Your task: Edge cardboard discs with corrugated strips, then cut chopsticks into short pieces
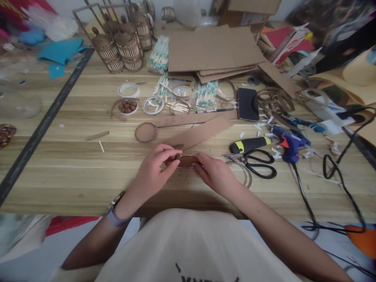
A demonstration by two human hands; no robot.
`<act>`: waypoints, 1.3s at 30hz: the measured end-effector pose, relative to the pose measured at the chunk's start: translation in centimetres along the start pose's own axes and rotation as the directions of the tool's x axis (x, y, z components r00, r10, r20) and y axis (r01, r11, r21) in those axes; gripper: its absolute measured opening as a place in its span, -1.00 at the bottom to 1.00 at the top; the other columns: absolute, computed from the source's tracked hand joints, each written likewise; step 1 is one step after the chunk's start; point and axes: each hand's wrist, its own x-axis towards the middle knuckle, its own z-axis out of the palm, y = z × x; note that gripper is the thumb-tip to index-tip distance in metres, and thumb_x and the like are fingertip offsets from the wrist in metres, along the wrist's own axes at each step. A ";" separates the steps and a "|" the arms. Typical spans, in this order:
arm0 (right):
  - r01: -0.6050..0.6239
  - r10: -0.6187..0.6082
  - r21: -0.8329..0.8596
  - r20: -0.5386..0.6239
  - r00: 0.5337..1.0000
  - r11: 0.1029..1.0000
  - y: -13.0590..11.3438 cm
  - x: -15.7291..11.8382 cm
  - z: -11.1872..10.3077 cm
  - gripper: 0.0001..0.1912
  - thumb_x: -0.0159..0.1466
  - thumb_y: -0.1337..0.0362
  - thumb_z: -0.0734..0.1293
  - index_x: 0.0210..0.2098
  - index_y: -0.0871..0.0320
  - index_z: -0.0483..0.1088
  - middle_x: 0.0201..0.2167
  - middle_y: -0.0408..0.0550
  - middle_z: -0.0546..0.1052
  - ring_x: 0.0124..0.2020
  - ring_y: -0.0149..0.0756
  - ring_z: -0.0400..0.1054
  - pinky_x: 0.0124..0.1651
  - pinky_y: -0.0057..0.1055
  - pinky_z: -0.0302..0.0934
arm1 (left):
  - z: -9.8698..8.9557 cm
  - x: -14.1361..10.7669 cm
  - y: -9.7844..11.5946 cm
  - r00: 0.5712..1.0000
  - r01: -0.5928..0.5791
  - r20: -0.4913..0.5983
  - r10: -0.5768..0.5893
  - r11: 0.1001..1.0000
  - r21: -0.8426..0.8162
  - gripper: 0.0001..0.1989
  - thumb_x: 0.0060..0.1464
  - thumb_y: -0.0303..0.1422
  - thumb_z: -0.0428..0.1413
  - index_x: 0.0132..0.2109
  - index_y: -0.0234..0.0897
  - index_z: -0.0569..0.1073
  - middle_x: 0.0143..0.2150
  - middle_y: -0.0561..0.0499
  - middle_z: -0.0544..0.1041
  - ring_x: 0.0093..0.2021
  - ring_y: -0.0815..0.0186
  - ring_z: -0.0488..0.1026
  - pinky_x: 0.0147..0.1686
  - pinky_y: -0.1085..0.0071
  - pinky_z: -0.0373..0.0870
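Observation:
Between my hands, close to the front of the table, is a round cardboard disc (pixel 187 162) with a thin rim, seen nearly edge-on. My right hand (pixel 212 170) pinches its right edge between thumb and fingers. At the disc's left edge, my left hand (pixel 157 166) is closed on a thin dark brown strip (pixel 178 146), whose end shows above the fingers. Whether the strip is joined to the rim I cannot tell. Just beyond the left hand lies a similar cardboard disc (pixel 146 132) with a beaded-looking dark rim. A long flat cardboard strip (pixel 202 132) lies past both hands.
Right of my hands are black-handled scissors (pixel 261 163), a yellow-black utility knife (pixel 249 145), a blue glue gun (pixel 290 145) with its cord, and a phone (pixel 248 103). Farther back are a bowl of brown balls (pixel 128 106), cardboard sheets (pixel 214 49) and several striped lanterns (pixel 129 51).

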 end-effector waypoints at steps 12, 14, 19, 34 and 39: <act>-0.011 0.010 -0.015 -0.038 0.999 1.000 0.4 -0.3 0.3 -0.87 0.38 0.31 0.14 -0.26 0.12 0.29 -0.41 -0.06 0.50 -0.46 -0.28 0.35 -0.41 -0.44 0.08 | -0.2 -1.0 -0.5 0.981 0.110 -0.157 -0.115 0.993 -0.039 -0.78 0.24 -0.33 0.08 -0.03 -0.20 0.55 -0.03 -0.05 0.59 -0.06 0.24 0.53 -0.10 0.34 0.50; -0.016 0.015 -0.026 -0.035 0.999 1.000 0.3 -0.3 0.3 -0.87 0.38 0.32 0.14 -0.26 0.12 0.30 -0.41 -0.05 0.51 -0.47 -0.28 0.36 -0.42 -0.44 0.07 | -0.1 -1.1 -0.6 0.978 0.114 -0.170 -0.120 0.992 -0.045 -0.78 0.24 -0.33 0.09 -0.02 -0.21 0.55 -0.04 -0.05 0.60 -0.08 0.25 0.54 -0.10 0.34 0.50; -0.023 0.022 -0.042 -0.019 1.000 0.999 0.2 -0.4 0.1 -0.88 0.38 0.32 0.16 -0.25 0.13 0.31 -0.40 -0.04 0.51 -0.48 -0.27 0.37 -0.43 -0.44 0.04 | 0.1 -1.0 -0.5 0.985 0.047 -0.165 -0.046 0.999 0.005 -0.77 0.26 -0.36 0.06 0.00 -0.21 0.54 -0.05 -0.06 0.59 -0.05 0.24 0.52 -0.02 0.30 0.47; -0.017 0.016 -0.100 -0.012 1.000 0.995 0.0 -0.4 0.2 -0.89 0.38 0.33 0.17 -0.25 0.13 0.31 -0.40 -0.05 0.50 -0.49 -0.29 0.35 -0.45 -0.44 -0.02 | 1.6 -0.4 -0.7 0.949 -0.254 -0.135 0.286 0.943 0.213 -0.91 0.23 -0.45 0.13 -0.15 -0.21 0.51 -0.20 0.00 0.63 -0.17 0.27 0.55 -0.09 0.31 0.48; -0.013 0.011 -0.103 -0.024 1.000 0.995 0.0 -0.5 0.2 -0.87 0.39 0.33 0.15 -0.27 0.10 0.29 -0.42 -0.10 0.48 -0.51 -0.32 0.32 -0.45 -0.44 -0.02 | 1.8 0.4 -0.7 0.874 -0.441 -0.054 0.482 0.836 0.328 -0.86 0.29 -0.46 0.06 -0.12 -0.22 0.52 -0.19 -0.01 0.65 -0.16 0.27 0.54 -0.11 0.27 0.47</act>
